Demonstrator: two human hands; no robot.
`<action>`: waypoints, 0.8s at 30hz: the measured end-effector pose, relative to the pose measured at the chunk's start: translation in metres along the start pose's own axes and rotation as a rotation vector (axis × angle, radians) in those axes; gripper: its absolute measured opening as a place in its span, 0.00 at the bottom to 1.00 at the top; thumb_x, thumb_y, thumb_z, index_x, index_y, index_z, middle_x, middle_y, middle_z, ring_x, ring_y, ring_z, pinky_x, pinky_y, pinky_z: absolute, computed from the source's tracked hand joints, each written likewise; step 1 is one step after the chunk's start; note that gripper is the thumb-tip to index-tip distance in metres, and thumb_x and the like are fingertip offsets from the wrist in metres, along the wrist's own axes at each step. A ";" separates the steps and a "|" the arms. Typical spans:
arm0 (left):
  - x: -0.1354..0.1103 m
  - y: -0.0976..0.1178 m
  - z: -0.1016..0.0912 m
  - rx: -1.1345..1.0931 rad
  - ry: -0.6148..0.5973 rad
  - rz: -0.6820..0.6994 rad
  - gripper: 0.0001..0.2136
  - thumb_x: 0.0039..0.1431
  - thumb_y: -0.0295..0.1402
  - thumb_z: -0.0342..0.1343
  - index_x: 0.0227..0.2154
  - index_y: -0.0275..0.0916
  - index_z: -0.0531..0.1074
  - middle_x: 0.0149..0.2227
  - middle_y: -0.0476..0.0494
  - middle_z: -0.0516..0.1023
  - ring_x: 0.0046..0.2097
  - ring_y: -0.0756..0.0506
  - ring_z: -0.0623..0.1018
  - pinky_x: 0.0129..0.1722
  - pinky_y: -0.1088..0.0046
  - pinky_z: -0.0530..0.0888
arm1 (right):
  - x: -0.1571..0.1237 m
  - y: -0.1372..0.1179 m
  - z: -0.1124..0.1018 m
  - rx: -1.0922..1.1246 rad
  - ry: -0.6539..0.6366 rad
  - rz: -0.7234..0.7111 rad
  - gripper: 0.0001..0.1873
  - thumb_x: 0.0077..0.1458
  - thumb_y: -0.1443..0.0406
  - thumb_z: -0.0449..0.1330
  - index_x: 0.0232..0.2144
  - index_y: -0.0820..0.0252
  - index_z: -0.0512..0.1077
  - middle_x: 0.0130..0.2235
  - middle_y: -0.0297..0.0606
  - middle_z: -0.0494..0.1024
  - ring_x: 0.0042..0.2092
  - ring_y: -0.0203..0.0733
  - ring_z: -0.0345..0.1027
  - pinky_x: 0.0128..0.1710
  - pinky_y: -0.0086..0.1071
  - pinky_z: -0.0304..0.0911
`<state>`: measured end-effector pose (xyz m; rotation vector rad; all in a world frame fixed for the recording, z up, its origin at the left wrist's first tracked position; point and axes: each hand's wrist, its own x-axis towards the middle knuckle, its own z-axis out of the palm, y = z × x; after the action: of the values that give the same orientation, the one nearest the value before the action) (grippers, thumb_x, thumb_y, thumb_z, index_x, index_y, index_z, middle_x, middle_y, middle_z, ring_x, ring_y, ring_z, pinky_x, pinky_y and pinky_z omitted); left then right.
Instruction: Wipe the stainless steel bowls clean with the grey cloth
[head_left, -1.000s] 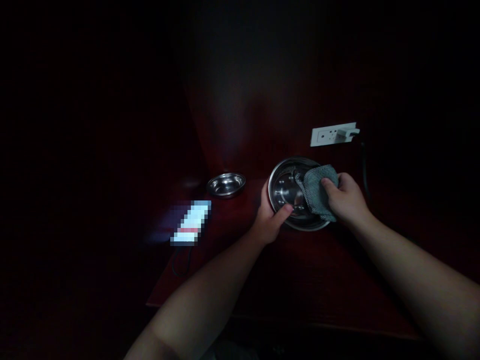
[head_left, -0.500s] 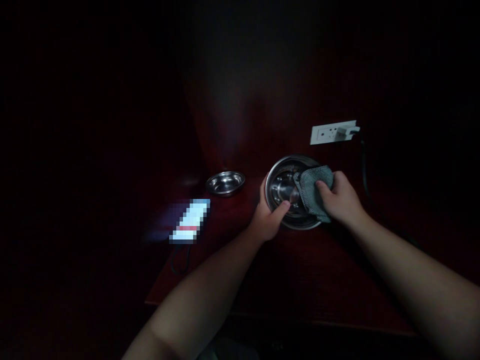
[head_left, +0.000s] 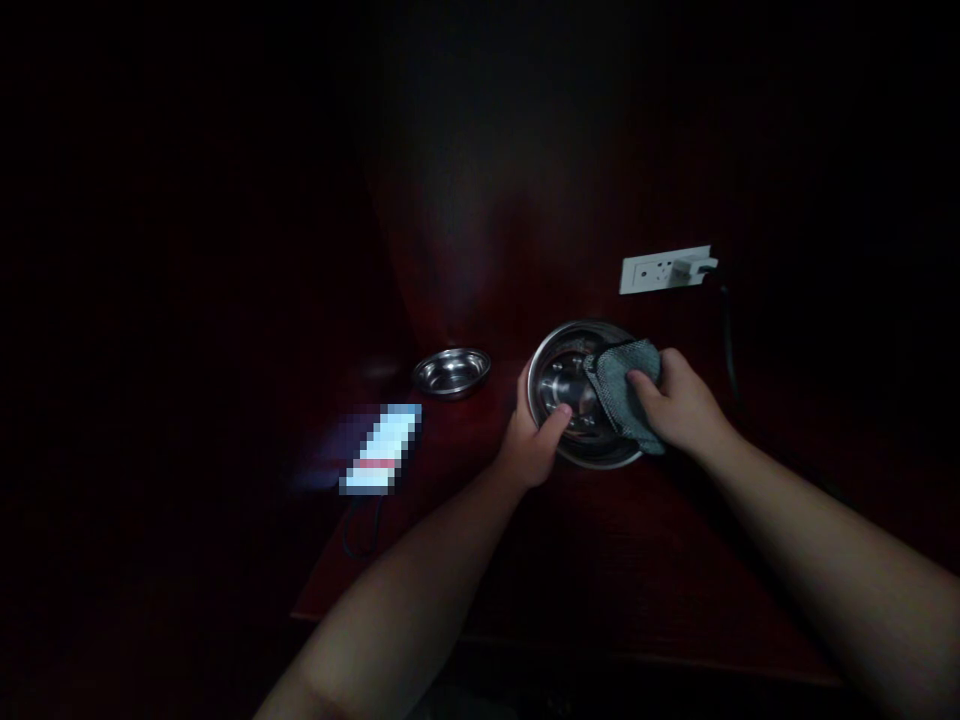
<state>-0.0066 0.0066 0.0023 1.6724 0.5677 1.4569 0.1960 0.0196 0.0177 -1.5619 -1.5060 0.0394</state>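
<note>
Head view: round, deep stainless steel bowl (head_left: 566, 382) in front of the person, right of the middle of the scene and above the far part of the surface (head_left: 585, 570), tilted with its opening toward the camera. Small bright spots in a ring around the shiny inner base. Cannot tell whether touching the surface below or lifted clear of it.

Left hand (head_left: 534, 440) clamped on the left side of the bowl, with thumb over the rim and inside, fingers around the outer wall and mostly hidden. Right hand (head_left: 684, 405) closed on a folded grey-green cloth (head_left: 628, 392), thumb on top, fingers largely out of sight behind. Cloth laid across the right part of the bowl, partly inside and partly over the rim. Hands well apart, with bowl and cloth between.

To the left of the bowl and apart from it, a shallow steel dish (head_left: 452, 372), upright on the surface. Nearer and farther left, a bright, pixelated rectangular device (head_left: 381, 450), with a dark looped cord (head_left: 361, 535) at its near end.

On the dark reddish wall (head_left: 480, 240) beyond, to the right, a white socket plate (head_left: 643, 273) with a plug (head_left: 688, 270) in it and a dark cable (head_left: 728, 345) hanging just beside.
</note>
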 end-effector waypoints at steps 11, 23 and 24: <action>0.001 -0.004 -0.002 -0.012 -0.015 -0.018 0.28 0.60 0.42 0.50 0.61 0.45 0.52 0.59 0.40 0.64 0.59 0.40 0.65 0.59 0.58 0.58 | 0.002 -0.006 -0.007 -0.035 -0.031 0.026 0.10 0.51 0.58 0.53 0.30 0.55 0.58 0.28 0.37 0.68 0.28 0.43 0.62 0.29 0.35 0.57; -0.004 0.003 0.003 -0.113 -0.133 0.082 0.37 0.58 0.44 0.52 0.64 0.42 0.40 0.63 0.36 0.55 0.63 0.38 0.58 0.63 0.59 0.54 | 0.004 -0.001 -0.001 0.057 0.032 0.175 0.10 0.52 0.57 0.53 0.27 0.54 0.57 0.28 0.36 0.68 0.29 0.44 0.64 0.28 0.36 0.57; -0.004 0.002 0.004 -0.127 -0.125 0.055 0.37 0.58 0.44 0.53 0.64 0.42 0.40 0.63 0.36 0.56 0.63 0.38 0.59 0.63 0.58 0.54 | 0.004 -0.002 -0.001 0.044 0.039 0.155 0.10 0.52 0.57 0.53 0.27 0.54 0.57 0.28 0.36 0.68 0.29 0.44 0.64 0.28 0.36 0.57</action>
<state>-0.0043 0.0012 0.0018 1.6755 0.3557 1.3864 0.1962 0.0216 0.0212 -1.6319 -1.3427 0.1294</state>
